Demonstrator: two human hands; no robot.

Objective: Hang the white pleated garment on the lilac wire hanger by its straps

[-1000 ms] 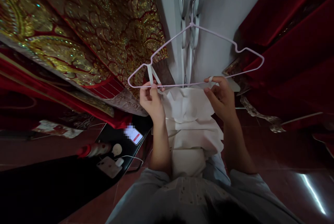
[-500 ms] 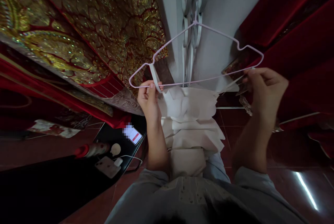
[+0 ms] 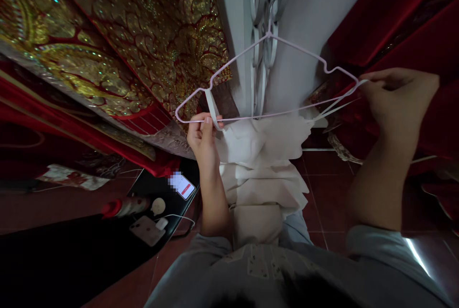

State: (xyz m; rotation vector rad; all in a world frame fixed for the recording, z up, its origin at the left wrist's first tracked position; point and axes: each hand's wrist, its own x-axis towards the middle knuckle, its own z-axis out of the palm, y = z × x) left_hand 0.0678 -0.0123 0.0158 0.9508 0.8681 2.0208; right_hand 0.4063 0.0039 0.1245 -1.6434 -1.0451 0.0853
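Note:
A thin pale-pink wire hanger hangs by its hook from white metalwork on a pillar. A white ruffled garment droops below its bottom bar. My left hand is closed on the garment's top edge at the hanger's left end, where a white strap loops over the wire. My right hand is closed in a pinch on the other white strap, pulled taut out to the hanger's right tip.
Gold-sequinned red fabric hangs at the left, dark red velvet at the right. A black table at lower left carries phones, a charger and a red-capped bottle. The floor is reddish tile.
My right hand has moved from the middle of the hanger's bar out to its right end, drawing the strap taut. My left hand has stayed at the left end.

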